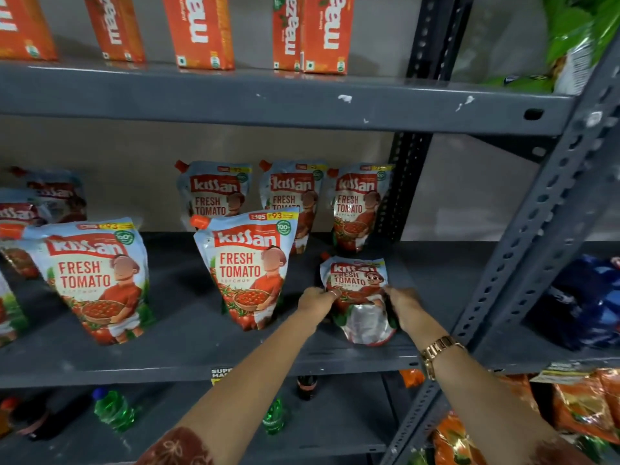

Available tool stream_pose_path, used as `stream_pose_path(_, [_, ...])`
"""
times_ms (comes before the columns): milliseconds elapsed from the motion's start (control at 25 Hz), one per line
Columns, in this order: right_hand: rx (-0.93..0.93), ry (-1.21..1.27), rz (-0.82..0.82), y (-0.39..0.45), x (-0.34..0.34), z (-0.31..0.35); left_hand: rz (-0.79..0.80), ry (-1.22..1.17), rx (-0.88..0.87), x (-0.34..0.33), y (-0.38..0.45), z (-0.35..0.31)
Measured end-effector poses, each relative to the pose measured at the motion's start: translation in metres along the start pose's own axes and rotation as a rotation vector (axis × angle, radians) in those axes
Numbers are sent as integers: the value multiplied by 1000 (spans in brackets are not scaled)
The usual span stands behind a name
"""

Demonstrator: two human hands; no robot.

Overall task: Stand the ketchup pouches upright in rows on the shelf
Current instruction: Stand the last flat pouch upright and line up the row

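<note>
Grey slotted-steel rack [523, 229] w/ beige wall [117, 146] behind.

Above, I see a row of orange cartons [201, 31] standing on the upper shelf board [268, 99]. Top right lies a green packet [570, 38]. On the lower level stand green bottles [114, 409] and a dark bottle [307, 385]. To my right sit a blue bag [583, 303] and orange snack packets [583, 404].

Ketchup pouch [359, 290] tilted back, silver base forward.
</note>
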State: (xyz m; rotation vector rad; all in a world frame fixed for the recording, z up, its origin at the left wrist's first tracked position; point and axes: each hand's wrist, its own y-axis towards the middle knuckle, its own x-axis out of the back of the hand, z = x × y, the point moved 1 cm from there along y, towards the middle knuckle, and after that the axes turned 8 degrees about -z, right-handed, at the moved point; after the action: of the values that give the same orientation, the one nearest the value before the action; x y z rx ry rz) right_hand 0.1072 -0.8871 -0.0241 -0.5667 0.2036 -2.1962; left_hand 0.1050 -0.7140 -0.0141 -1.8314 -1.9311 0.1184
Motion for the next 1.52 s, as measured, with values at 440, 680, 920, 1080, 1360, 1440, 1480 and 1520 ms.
stream_pose_path(440, [-124,312,137,-28,12,9,176,-358,177,-15,-4,-10])
stream_pose_path(680, [129,489,-22,-41,32,31,184,-587,-72,-27,-21,-41])
stream_pose_path(920, [282,316,-149,-39,51,22,175,-273,-269,-49,-31,-49])
stream_pose_path(1080, [124,325,-97,-46,53,12,250,-102,-245,-52,-34,-31])
stream_pose_path(1360, [101,251,78,-49,47,-11,253,-108,-214,-54,-41,-14])
stream_pose_path(1440, [133,202,109,-51,46,-12,224,-149,-224,-50,-36,-8])
stream_pose_path(1480, [148,190,128,-51,44,-14,204,-172,-231,-47,-33,-4])
stream_pose_path(1520, [151,187,147,-52,43,-15,180,-197,-237,-43,-30,0])
